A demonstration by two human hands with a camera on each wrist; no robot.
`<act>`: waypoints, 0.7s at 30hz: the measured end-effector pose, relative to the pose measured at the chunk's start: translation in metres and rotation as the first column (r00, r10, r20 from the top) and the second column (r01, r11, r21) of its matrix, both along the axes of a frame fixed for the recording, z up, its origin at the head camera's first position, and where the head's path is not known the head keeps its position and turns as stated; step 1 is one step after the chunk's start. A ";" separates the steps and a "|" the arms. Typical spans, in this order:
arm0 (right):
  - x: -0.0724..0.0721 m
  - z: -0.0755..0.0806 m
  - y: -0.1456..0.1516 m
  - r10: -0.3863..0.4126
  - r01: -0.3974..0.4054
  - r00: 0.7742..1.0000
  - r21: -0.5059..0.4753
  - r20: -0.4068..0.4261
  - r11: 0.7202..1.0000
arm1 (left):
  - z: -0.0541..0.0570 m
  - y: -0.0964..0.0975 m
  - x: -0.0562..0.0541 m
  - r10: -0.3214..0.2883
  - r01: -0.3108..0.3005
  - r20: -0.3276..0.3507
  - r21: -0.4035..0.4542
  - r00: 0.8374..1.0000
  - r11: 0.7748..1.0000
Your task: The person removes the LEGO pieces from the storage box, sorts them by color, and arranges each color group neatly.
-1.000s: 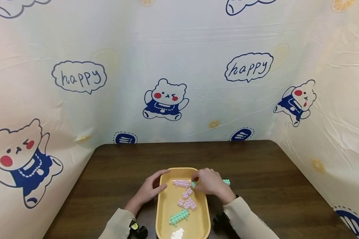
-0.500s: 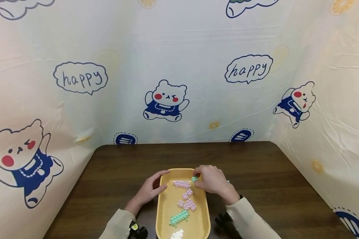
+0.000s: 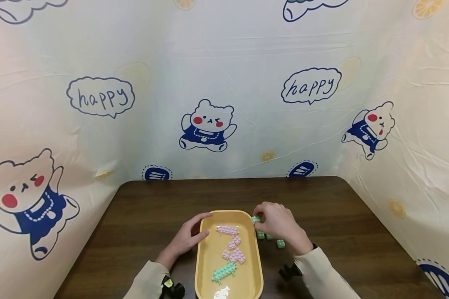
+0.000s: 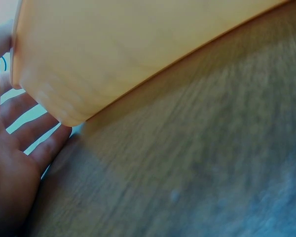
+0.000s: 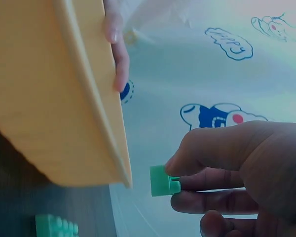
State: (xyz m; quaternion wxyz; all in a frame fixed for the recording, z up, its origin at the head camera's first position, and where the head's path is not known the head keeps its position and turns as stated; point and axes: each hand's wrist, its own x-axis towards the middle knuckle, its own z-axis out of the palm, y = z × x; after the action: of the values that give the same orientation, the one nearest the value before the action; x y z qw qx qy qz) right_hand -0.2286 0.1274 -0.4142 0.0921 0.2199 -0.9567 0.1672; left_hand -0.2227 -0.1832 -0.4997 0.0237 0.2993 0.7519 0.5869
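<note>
My left hand (image 3: 188, 234) holds the yellow tray (image 3: 199, 270) at its far left corner. In the left wrist view, its fingers (image 4: 34, 129) lie along the tray's outer wall. My right hand (image 3: 278, 222) pinches a small green building block (image 5: 160, 181) between thumb and fingers, just outside the tray's far right corner. Inside the tray are a long pink block piece (image 3: 227, 230), smaller pink blocks (image 3: 235, 255) and a long studded green piece (image 3: 224, 272).
Right of the tray, several green blocks (image 3: 280, 243) lie on the dark wooden table (image 3: 321, 216), partly under my right hand. A printed curtain (image 3: 254, 83) hangs behind the table and at both sides.
My right hand has lifted the green block from inside the tray over its right rim and moved right, uncovering green blocks on the table. My left hand has stayed still.
</note>
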 end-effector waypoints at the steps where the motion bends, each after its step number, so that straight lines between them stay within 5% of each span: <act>1: 0.000 0.000 0.003 -0.007 0.007 1.000 -0.001 0.002 1.000 | 0.000 0.000 0.000 0.000 0.000 0.001 -0.003 1.000 1.000; 8: 0.000 -0.005 0.024 -0.065 0.065 0.997 0.009 0.036 0.998 | 0.001 0.000 0.000 0.005 -0.005 0.011 -0.018 1.000 1.000; 16: 0.001 -0.013 0.046 -0.131 0.130 0.988 0.015 0.087 0.991 | -0.026 -0.002 -0.013 0.017 -0.017 -0.007 0.002 1.000 1.000; 21: 0.002 -0.018 0.060 -0.165 0.162 0.979 0.035 0.117 0.986 | -0.031 -0.004 -0.016 0.019 -0.019 -0.020 0.015 1.000 1.000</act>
State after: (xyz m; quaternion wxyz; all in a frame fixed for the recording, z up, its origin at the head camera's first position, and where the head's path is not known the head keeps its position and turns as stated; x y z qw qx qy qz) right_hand -0.2270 0.1871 -0.4323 0.0452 0.1313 -0.9774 0.1597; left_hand -0.2389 -0.1869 -0.5311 0.0083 0.2983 0.7505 0.5897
